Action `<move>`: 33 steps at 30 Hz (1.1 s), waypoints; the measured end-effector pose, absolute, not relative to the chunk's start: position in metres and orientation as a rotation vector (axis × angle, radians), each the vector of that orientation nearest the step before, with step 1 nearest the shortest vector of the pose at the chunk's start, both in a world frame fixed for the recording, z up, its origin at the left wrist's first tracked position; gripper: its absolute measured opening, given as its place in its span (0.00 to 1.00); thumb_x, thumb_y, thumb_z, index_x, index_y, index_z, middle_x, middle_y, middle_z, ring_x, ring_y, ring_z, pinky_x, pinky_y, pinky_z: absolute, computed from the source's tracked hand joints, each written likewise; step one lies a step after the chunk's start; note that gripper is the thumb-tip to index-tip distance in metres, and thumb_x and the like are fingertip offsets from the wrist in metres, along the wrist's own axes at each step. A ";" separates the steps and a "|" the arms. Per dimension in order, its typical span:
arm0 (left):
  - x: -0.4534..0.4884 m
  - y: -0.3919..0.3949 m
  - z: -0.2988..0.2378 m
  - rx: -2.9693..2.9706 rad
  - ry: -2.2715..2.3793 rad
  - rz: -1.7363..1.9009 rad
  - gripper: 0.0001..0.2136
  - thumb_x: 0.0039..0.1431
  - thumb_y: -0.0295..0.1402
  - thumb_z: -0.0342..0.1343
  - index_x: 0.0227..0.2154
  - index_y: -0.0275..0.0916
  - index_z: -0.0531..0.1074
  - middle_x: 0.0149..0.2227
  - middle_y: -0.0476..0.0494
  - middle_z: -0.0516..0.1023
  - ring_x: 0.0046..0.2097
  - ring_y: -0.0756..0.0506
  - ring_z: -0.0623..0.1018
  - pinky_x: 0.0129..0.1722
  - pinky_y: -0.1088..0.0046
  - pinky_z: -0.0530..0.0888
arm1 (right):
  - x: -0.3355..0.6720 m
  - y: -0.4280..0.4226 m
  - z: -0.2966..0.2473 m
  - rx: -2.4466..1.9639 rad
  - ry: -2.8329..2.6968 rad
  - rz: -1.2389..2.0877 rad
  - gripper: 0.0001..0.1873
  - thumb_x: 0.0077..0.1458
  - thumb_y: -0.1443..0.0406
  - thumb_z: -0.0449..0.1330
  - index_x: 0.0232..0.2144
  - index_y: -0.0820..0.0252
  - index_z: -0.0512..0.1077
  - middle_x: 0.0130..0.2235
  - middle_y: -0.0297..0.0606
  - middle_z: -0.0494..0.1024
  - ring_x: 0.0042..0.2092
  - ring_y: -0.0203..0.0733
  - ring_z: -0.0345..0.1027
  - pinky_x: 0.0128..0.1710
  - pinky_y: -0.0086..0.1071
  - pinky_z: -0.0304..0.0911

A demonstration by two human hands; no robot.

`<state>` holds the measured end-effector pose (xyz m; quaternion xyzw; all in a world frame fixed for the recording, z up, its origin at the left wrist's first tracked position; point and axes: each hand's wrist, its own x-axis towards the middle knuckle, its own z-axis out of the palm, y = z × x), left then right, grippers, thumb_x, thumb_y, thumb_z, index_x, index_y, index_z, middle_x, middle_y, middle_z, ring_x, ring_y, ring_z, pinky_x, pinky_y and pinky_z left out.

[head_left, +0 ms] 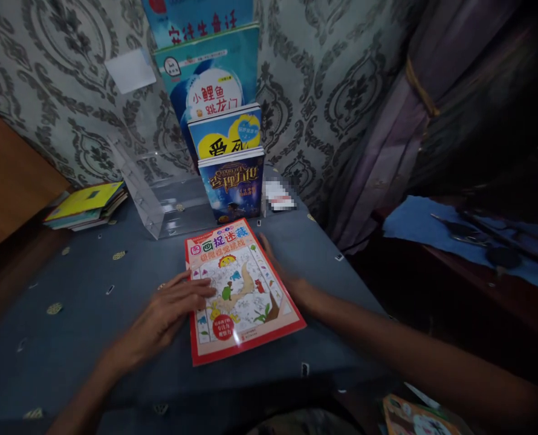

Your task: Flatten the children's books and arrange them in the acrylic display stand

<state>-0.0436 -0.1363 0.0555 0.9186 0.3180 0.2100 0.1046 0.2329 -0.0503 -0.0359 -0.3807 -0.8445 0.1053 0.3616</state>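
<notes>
Two hands frame one thin red-bordered children's picture book (pixel 245 289), which lies flat and face up on the grey-blue cloth-covered worktop (pixel 92 284). Our left hand (pixel 167 317) rests open, fingers spread, with its fingertips on the book's left margin. Our right hand (pixel 283 275) lies stretched along the book's right edge with straight fingers. The cover hides its underside, so we cannot tell whether it has hold of that edge. We judge the step to be steadying and squaring the book. Lifting it would call for fingers worked under an edge, since it sits flush. Just behind the book stands a clear acrylic rack (pixel 160 199) of upright books, a dark-blue one (pixel 231 184) foremost. Far left of the book lies a small stack of flat books (pixel 85 205).
</notes>
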 end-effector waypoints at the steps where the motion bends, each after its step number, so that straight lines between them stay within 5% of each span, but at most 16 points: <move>1: -0.047 -0.135 0.046 2.707 0.959 0.619 0.14 0.65 0.21 0.48 0.49 0.43 0.70 0.56 0.38 0.80 0.61 0.43 0.76 0.65 0.52 0.68 | 0.232 -0.042 -0.038 -0.964 -2.224 0.278 0.25 0.63 0.56 0.61 0.60 0.54 0.69 0.59 0.47 0.74 0.61 0.55 0.67 0.58 0.55 0.66; 6: -0.057 -0.123 0.009 2.701 1.107 0.541 0.13 0.66 0.23 0.47 0.46 0.42 0.73 0.58 0.37 0.78 0.67 0.41 0.69 0.66 0.47 0.66 | 0.229 -0.018 -0.043 -1.040 -2.425 0.227 0.31 0.64 0.59 0.57 0.68 0.56 0.60 0.71 0.54 0.57 0.73 0.60 0.46 0.65 0.66 0.49; 13: -0.049 -0.117 0.006 2.752 1.230 0.323 0.16 0.63 0.20 0.48 0.46 0.42 0.75 0.60 0.41 0.77 0.64 0.41 0.73 0.64 0.48 0.68 | 0.242 -0.016 -0.036 -1.196 -2.297 0.254 0.19 0.63 0.69 0.52 0.52 0.62 0.76 0.66 0.57 0.66 0.65 0.59 0.62 0.60 0.59 0.62; 18: -0.040 -0.096 0.022 2.726 1.382 0.293 0.16 0.64 0.21 0.47 0.48 0.39 0.74 0.54 0.37 0.80 0.56 0.41 0.79 0.57 0.55 0.74 | 0.247 -0.006 -0.035 -1.218 -2.108 0.287 0.19 0.61 0.72 0.50 0.49 0.62 0.75 0.53 0.52 0.78 0.55 0.53 0.73 0.55 0.51 0.69; 24: -0.029 -0.052 0.022 2.549 1.862 0.249 0.12 0.70 0.28 0.46 0.48 0.36 0.73 0.53 0.33 0.78 0.54 0.38 0.78 0.55 0.55 0.74 | 0.220 -0.016 -0.021 -0.999 -2.217 0.255 0.20 0.65 0.68 0.49 0.55 0.62 0.71 0.58 0.52 0.75 0.60 0.52 0.69 0.59 0.53 0.66; 33: -0.035 -0.045 -0.015 2.511 1.869 0.653 0.16 0.66 0.24 0.46 0.54 0.37 0.70 0.54 0.34 0.78 0.56 0.38 0.76 0.56 0.55 0.74 | 0.140 -0.009 -0.016 -0.704 -2.581 0.336 0.24 0.60 0.78 0.50 0.57 0.68 0.68 0.63 0.56 0.69 0.67 0.49 0.59 0.67 0.49 0.57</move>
